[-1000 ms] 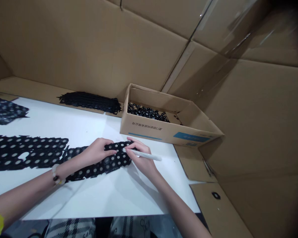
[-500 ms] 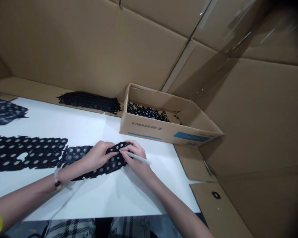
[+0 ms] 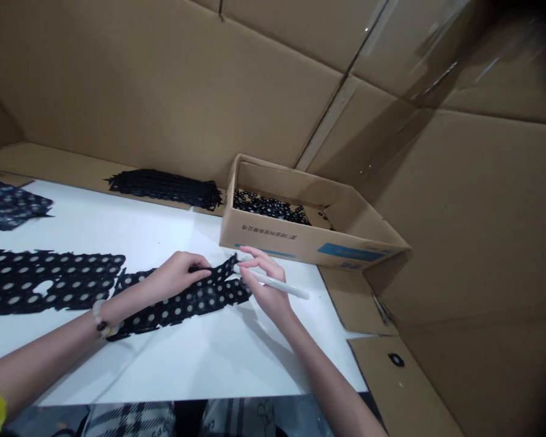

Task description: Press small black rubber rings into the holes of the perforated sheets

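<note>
A black sheet (image 3: 177,308) with rows of round pale-centred spots lies at a slant on the white tabletop (image 3: 173,373). My left hand (image 3: 182,273) is closed on its upper edge, thumb and fingers pinching it. At the right end the sheet parts into an upper strip, tilted up, and a lower one. My right hand (image 3: 273,291) grips a white pen-like stick (image 3: 287,287), its tip close to the raised strip. Whether the fingers of this hand also touch the strip, I cannot tell.
Another spotted black sheet (image 3: 79,276) lies to the left, with a further pile (image 3: 11,206) behind it. A black stack (image 3: 164,187) rests along the back. The cardboard box (image 3: 273,233) holds many small black pieces (image 3: 268,205). One black piece (image 3: 395,360) lies on cardboard at right.
My right hand has moved right, away from my left hand, with the white stick. The sheet's right end now shows a gap between its upper and lower strips.
</note>
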Demonstrator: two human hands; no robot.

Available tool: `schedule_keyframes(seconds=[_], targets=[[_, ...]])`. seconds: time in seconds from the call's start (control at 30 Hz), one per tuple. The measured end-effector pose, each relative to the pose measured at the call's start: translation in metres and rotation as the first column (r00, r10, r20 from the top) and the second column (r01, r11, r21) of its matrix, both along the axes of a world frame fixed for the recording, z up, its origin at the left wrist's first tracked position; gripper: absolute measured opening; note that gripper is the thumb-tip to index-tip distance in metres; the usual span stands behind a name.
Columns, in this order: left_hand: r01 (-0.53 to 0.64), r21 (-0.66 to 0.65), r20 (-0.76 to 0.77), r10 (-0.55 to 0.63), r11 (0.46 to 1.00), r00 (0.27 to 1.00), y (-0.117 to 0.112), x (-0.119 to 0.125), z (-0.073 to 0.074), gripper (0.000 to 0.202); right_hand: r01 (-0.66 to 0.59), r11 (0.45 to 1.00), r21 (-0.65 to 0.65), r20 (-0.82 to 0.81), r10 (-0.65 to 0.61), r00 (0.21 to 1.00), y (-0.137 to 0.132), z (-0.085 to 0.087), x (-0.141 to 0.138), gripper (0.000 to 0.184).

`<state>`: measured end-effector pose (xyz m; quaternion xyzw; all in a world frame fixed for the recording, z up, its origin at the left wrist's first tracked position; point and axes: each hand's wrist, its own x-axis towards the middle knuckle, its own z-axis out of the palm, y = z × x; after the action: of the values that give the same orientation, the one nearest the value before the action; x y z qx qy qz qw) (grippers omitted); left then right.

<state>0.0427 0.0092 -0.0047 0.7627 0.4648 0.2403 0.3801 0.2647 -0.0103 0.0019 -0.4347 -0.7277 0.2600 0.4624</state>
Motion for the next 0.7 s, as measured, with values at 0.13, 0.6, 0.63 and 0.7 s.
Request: schedule_keyframes(seconds=[0.13,0.6,0.63,0.7], targets=[[0.055,0.011,0.021,-0.055,0.998,0.998,-0.003,0.003,-0.004,0.023,-0.156,0.987,-0.034,0.028,0.157,0.987,0.001,-0.004,-0.005,0.009],[0.064,0.053,0.009,-0.064,0.997,0.998,-0.001,0.001,-0.010,0.022,-0.130,0.990,-0.048,0.061,0.133,0.989,0.001,-0.009,-0.010,0.009],[0.053,0.068,0.015,-0.054,0.996,0.998,-0.001,0.001,-0.011,0.022,-0.123,0.991,-0.048,0.057,0.126,0.990,0.001,-0.010,-0.010,0.009],[0.037,0.087,0.024,-0.040,0.995,0.999,-0.003,0.002,-0.011,0.022,-0.110,0.993,-0.042,0.048,0.112,0.993,0.001,-0.012,-0.011,0.009]])
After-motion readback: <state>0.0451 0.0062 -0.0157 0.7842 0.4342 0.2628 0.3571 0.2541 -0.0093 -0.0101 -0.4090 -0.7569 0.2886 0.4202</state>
